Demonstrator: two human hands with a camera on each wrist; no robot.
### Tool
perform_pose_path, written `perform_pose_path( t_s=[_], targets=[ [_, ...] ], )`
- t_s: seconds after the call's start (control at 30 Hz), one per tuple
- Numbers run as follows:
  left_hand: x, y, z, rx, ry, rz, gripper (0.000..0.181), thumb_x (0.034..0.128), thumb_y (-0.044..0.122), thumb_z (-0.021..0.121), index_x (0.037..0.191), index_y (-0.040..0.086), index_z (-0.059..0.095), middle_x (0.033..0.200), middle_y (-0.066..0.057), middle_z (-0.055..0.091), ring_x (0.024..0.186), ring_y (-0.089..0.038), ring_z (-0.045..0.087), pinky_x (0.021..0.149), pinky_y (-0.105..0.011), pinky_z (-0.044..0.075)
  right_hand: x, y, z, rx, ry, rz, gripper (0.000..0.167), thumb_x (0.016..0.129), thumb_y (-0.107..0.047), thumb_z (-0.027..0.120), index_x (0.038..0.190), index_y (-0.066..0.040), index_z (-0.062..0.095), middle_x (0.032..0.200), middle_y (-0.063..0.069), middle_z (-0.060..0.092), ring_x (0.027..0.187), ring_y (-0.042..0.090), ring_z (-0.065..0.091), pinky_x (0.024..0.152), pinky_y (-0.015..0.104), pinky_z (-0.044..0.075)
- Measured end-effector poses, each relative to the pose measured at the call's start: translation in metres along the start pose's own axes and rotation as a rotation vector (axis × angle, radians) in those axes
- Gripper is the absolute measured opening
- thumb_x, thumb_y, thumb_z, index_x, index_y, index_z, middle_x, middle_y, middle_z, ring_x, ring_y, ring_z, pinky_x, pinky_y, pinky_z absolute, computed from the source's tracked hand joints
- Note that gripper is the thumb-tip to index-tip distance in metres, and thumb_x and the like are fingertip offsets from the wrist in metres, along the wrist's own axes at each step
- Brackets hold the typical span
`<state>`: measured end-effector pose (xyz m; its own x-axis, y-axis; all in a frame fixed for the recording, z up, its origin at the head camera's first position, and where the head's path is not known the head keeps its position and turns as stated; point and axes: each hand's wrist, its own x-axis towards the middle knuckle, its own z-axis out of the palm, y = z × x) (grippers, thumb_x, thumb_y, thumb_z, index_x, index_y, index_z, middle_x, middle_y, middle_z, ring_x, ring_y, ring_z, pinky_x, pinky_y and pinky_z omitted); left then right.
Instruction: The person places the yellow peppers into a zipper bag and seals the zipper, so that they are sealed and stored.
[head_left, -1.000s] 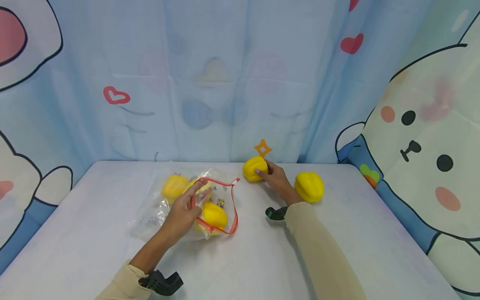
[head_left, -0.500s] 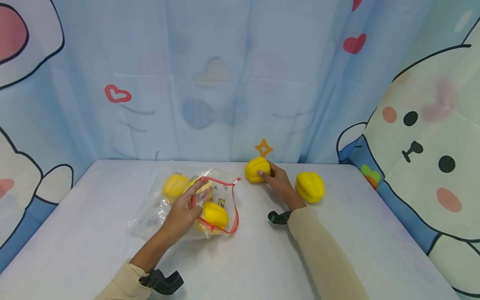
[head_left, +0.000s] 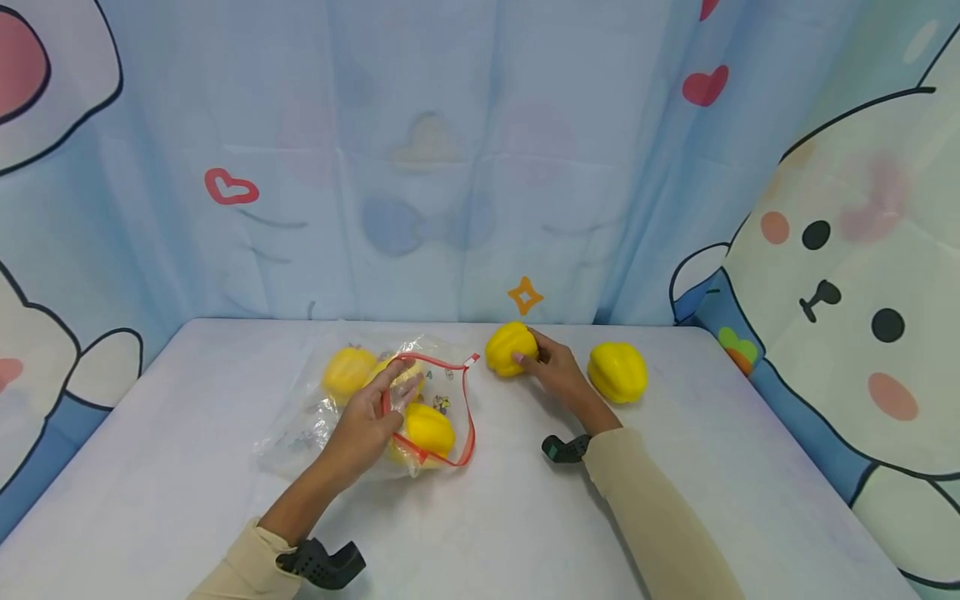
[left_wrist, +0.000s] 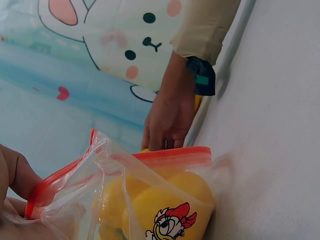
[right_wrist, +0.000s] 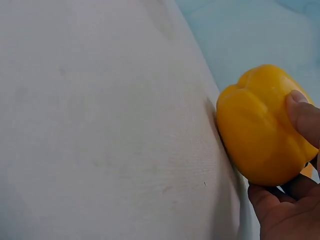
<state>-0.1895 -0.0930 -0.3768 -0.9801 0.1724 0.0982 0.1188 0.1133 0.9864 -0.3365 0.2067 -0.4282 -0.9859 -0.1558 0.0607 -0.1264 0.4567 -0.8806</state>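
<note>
A clear plastic bag [head_left: 300, 429] with a red zip edge lies on its side, its mouth facing right, with several yellow bell peppers [head_left: 430, 430] inside. My left hand [head_left: 365, 429] pinches the bag's edge at the mouth; the left wrist view shows the red edge [left_wrist: 175, 157] between thumb and fingers. My right hand [head_left: 558, 371] grips another yellow pepper [head_left: 511, 349] near the table's back edge, right of the bag. In the right wrist view the thumb presses on that pepper [right_wrist: 262, 130], with fingers beneath it. One more yellow pepper [head_left: 618, 372] stands to the right of my right hand.
The white table [head_left: 480, 533] ends at the back against a blue patterned curtain [head_left: 420, 167]. Black bands sit around both wrists, the left one [head_left: 321, 564] low over the table and the right one [head_left: 566, 449] beside the sleeve.
The pepper in my right hand has come slightly nearer, away from the table's back edge, and the right wrist has shifted a little right. The left hand and the bag have hardly moved.
</note>
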Motion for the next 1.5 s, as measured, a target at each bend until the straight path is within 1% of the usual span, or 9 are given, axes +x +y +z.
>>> perform_pose_path(
  t_s=[0.23, 0.37, 0.57, 0.63, 0.8, 1.0, 1.17, 1.37, 1.5],
  targets=[
    [0.0, -0.001, 0.0, 0.016, 0.004, 0.008, 0.067, 0.0906, -0.007, 0.048, 0.153, 0.008, 0.029, 0.156, -0.003, 0.031, 0.133, -0.018, 0.044, 0.086, -0.022, 0.05, -0.011, -0.005, -0.001, 0.021, 0.042, -0.062, 0.076, 0.093, -0.041, 0.063, 0.154, -0.012, 0.028, 0.153, 0.007, 0.036, 0.139, 0.023, 0.034, 0.112, 0.039, 0.031],
    [0.0, -0.002, 0.0, 0.023, 0.006, 0.02, 0.067, 0.0904, -0.007, 0.048, 0.153, 0.008, 0.03, 0.155, -0.003, 0.033, 0.133, -0.019, 0.044, 0.085, -0.021, 0.051, -0.019, -0.01, -0.002, 0.051, 0.037, -0.087, 0.077, 0.091, -0.045, 0.063, 0.154, -0.015, 0.029, 0.152, 0.005, 0.038, 0.138, 0.021, 0.035, 0.111, 0.038, 0.033],
    [0.001, -0.002, 0.001, 0.017, 0.006, 0.001, 0.067, 0.0905, -0.007, 0.048, 0.153, 0.009, 0.03, 0.154, -0.001, 0.036, 0.134, -0.017, 0.043, 0.078, -0.017, 0.052, -0.032, -0.02, -0.004, 0.064, 0.013, -0.109, 0.078, 0.09, -0.048, 0.064, 0.153, -0.017, 0.03, 0.15, 0.005, 0.041, 0.136, 0.021, 0.039, 0.107, 0.037, 0.037],
    [0.001, -0.002, 0.001, 0.013, 0.009, -0.007, 0.067, 0.0907, -0.007, 0.048, 0.153, 0.01, 0.031, 0.153, 0.0, 0.037, 0.133, -0.017, 0.044, 0.073, -0.017, 0.052, -0.037, -0.023, -0.005, 0.077, 0.002, -0.121, 0.078, 0.09, -0.046, 0.064, 0.154, -0.017, 0.03, 0.149, 0.005, 0.042, 0.136, 0.022, 0.04, 0.106, 0.036, 0.039],
    [0.0, -0.002, 0.002, 0.021, 0.018, -0.016, 0.067, 0.0906, -0.007, 0.048, 0.153, 0.011, 0.032, 0.153, -0.001, 0.037, 0.132, -0.017, 0.045, 0.069, -0.016, 0.052, -0.049, -0.033, -0.007, 0.128, -0.023, -0.159, 0.076, 0.091, -0.043, 0.065, 0.153, -0.016, 0.031, 0.147, 0.006, 0.044, 0.133, 0.022, 0.043, 0.102, 0.032, 0.043],
    [0.0, -0.002, 0.003, 0.034, 0.025, -0.019, 0.067, 0.0902, -0.006, 0.049, 0.153, 0.012, 0.032, 0.156, -0.003, 0.03, 0.135, -0.018, 0.041, 0.076, -0.018, 0.053, -0.064, -0.044, -0.007, 0.173, -0.055, -0.195, 0.074, 0.091, -0.04, 0.065, 0.153, -0.017, 0.032, 0.145, 0.005, 0.047, 0.127, 0.022, 0.049, 0.098, 0.029, 0.045],
    [-0.001, -0.002, 0.003, 0.05, 0.028, -0.017, 0.067, 0.09, -0.006, 0.049, 0.153, 0.012, 0.032, 0.157, -0.003, 0.029, 0.139, -0.019, 0.035, 0.076, -0.016, 0.052, -0.076, -0.051, -0.007, 0.205, -0.074, -0.206, 0.071, 0.093, -0.037, 0.064, 0.153, -0.017, 0.033, 0.144, 0.005, 0.048, 0.125, 0.023, 0.051, 0.098, 0.028, 0.045],
    [-0.001, -0.002, 0.004, 0.045, 0.03, -0.035, 0.068, 0.09, -0.005, 0.049, 0.153, 0.013, 0.033, 0.157, -0.002, 0.028, 0.138, -0.02, 0.035, 0.066, -0.017, 0.052, -0.088, -0.056, -0.004, 0.232, -0.098, -0.235, 0.068, 0.093, -0.029, 0.065, 0.152, -0.015, 0.034, 0.145, 0.005, 0.047, 0.125, 0.024, 0.051, 0.097, 0.028, 0.046],
    [-0.001, -0.001, 0.005, 0.06, 0.034, -0.029, 0.068, 0.0896, -0.005, 0.05, 0.153, 0.013, 0.033, 0.157, -0.002, 0.028, 0.14, -0.021, 0.033, 0.071, -0.018, 0.053, -0.094, -0.06, -0.003, 0.246, -0.138, -0.279, 0.066, 0.095, -0.022, 0.064, 0.152, -0.01, 0.033, 0.146, 0.008, 0.045, 0.125, 0.026, 0.052, 0.097, 0.029, 0.046]
  ],
)
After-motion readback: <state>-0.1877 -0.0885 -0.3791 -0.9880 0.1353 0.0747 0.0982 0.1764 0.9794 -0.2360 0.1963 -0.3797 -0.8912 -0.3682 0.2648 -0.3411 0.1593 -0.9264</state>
